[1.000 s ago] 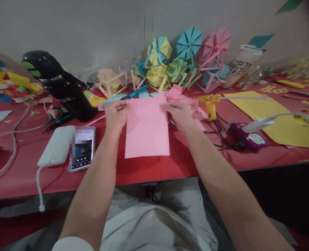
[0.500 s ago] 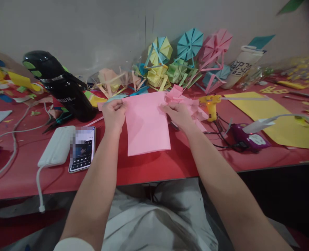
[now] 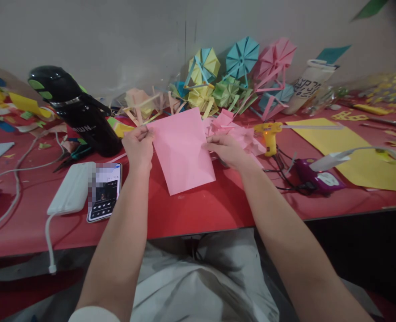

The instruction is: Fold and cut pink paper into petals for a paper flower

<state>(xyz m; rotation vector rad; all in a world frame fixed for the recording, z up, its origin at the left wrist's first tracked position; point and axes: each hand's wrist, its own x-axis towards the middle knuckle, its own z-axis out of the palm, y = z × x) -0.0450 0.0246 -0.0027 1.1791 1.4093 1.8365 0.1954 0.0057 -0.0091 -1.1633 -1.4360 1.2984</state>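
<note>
A flat sheet of pink paper [image 3: 183, 152] is held tilted above the red table, its lower edge slanting up to the right. My left hand [image 3: 138, 145] pinches it at the upper left corner, thumb and finger closed. At the sheet's right edge is my right hand [image 3: 225, 149], its fingertips closed on the paper's side. Just behind the right hand lies a pile of folded pink paper pieces [image 3: 225, 120], partly covered by the sheet and the hand. A yellow glue gun [image 3: 269, 136] with an orange light stands to the right of that pile.
Several folded paper umbrella shapes [image 3: 241, 58] lean against the wall. Left are a black bottle [image 3: 84, 118], a white power bank [image 3: 72, 188] and a phone [image 3: 106, 192]. Right are a purple power adapter [image 3: 318, 176], cables and yellow paper [image 3: 365, 156]. The red table's [image 3: 198, 217] front edge is near my lap.
The pink sheet has turned so that its top right corner is higher and its bottom right corner lifted. My left hand has shifted slightly left; the right hand is lower on the edge.
</note>
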